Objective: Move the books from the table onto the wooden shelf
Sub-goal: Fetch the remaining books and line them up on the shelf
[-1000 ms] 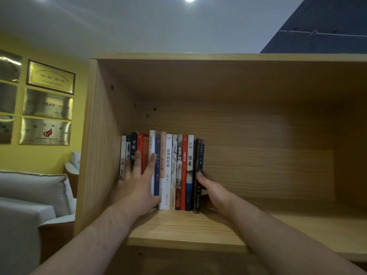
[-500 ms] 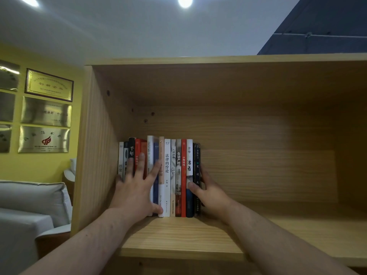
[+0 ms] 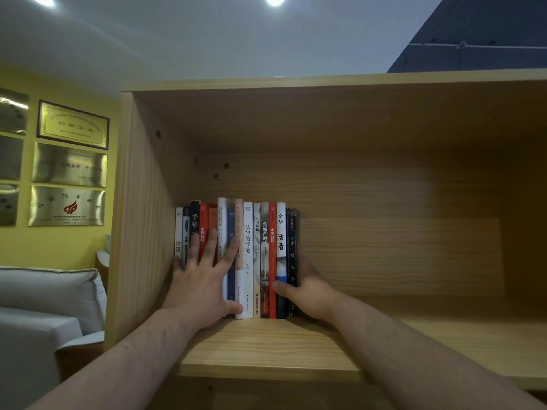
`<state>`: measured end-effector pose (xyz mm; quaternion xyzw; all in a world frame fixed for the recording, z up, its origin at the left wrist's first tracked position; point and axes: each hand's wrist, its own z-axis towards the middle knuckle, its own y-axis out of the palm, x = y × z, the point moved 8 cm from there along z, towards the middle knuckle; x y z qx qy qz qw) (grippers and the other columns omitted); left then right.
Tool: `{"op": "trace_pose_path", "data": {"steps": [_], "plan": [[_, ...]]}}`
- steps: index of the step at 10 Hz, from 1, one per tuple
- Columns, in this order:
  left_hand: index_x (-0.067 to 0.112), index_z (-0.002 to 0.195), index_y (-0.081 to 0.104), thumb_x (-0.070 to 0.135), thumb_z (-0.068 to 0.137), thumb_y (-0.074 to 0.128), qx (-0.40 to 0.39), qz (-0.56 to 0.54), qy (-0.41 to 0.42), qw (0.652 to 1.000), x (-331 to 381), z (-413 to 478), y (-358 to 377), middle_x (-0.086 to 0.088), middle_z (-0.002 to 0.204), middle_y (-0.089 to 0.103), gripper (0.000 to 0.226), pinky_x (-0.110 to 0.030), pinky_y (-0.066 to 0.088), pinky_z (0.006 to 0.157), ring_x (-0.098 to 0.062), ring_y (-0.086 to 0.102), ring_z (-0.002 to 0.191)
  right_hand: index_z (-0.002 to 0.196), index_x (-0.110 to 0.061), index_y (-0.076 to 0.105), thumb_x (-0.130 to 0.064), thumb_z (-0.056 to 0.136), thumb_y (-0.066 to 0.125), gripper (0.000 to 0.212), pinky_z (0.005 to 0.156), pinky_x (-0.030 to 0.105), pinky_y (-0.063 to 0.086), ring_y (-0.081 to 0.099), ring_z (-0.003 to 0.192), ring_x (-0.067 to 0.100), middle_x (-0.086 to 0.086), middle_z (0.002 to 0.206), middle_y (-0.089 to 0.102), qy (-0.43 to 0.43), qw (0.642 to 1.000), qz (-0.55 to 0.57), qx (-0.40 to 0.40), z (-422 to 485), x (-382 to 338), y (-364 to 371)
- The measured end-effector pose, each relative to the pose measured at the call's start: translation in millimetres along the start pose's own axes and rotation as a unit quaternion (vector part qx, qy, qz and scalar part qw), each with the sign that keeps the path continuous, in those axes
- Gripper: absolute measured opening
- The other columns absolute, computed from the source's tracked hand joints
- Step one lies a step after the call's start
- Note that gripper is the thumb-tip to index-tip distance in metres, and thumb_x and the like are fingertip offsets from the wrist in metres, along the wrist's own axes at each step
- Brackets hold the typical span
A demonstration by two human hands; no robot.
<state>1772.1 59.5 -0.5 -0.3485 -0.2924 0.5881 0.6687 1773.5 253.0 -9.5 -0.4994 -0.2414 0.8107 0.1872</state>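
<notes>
A row of several upright books stands at the left end of the wooden shelf, against its left wall. My left hand lies flat on the spines of the left books, fingers spread, holding nothing. The last book on the right is a black book, standing upright against the row. My right hand cups its right side, with the thumb across the lower spines and the fingers hidden behind the cover.
The shelf board runs bare to the right of the books. The shelf's left side panel stands beside the row. Metal plaques hang on the yellow wall, with a grey sofa below.
The black book has gone from leaning apart to standing flush against the row, pushed left by my right hand. My left hand stays pressed on the spines.
</notes>
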Motion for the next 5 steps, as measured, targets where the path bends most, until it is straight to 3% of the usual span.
{"op": "trace_pose_path", "data": {"steps": [1,2,3,4,5], "plan": [[0.047,0.139,-0.045,0.071,0.073,0.069,-0.003,-0.021,-0.003,1.000,0.7,-2.1,-1.3,-0.001,0.153,-0.046,0.134,-0.062,0.000,0.122,-0.033,-0.033,0.147,0.154,-0.045,0.017,-0.023,0.092,0.073,0.086,0.104,0.035,0.044,0.054,0.118,0.005,-0.021,0.123,0.055,0.000,1.000,0.017,0.016,-1.8,-0.1,-2.6],[0.045,0.152,-0.027,0.062,0.081,0.068,0.004,-0.088,-0.007,0.996,2.1,-12.4,-6.4,0.001,0.163,-0.033,0.120,-0.058,0.006,0.124,-0.029,-0.023,0.152,0.149,-0.048,0.027,-0.022,0.088,0.078,0.084,0.105,0.037,0.044,0.053,0.113,0.004,-0.021,0.122,0.058,0.008,0.998,0.039,0.039,-1.3,3.0,-7.2],[0.042,0.159,-0.004,0.053,0.088,0.066,0.015,-0.157,-0.016,0.987,3.0,-25.1,-11.1,0.002,0.169,-0.017,0.101,-0.053,0.014,0.125,-0.026,-0.008,0.156,0.128,-0.061,0.039,-0.024,0.085,0.080,0.071,0.109,0.047,0.047,0.060,0.119,0.011,-0.019,0.114,0.062,0.011,0.997,0.067,0.043,0.1,4.7,-9.7],[0.031,0.158,0.023,0.047,0.093,0.062,0.048,-0.215,-0.020,0.975,6.6,-48.1,-17.3,0.002,0.166,0.016,0.077,-0.042,0.029,0.120,-0.019,0.018,0.153,0.141,-0.047,0.039,-0.031,0.091,0.074,0.062,0.102,0.037,0.043,0.054,0.117,0.009,-0.025,0.102,0.053,0.007,0.992,0.100,0.073,-11.8,-2.6,-15.5],[0.028,0.155,0.030,0.048,0.095,0.059,0.058,-0.218,-0.005,0.974,5.2,-54.6,-19.2,0.007,0.160,0.029,0.070,-0.037,0.035,0.117,-0.014,0.028,0.148,0.151,-0.034,0.035,-0.032,0.097,0.066,0.063,0.094,0.037,0.041,0.048,0.113,0.009,-0.021,0.105,0.051,0.016,0.983,0.142,0.112,-15.2,-5.4,-25.0]]}}
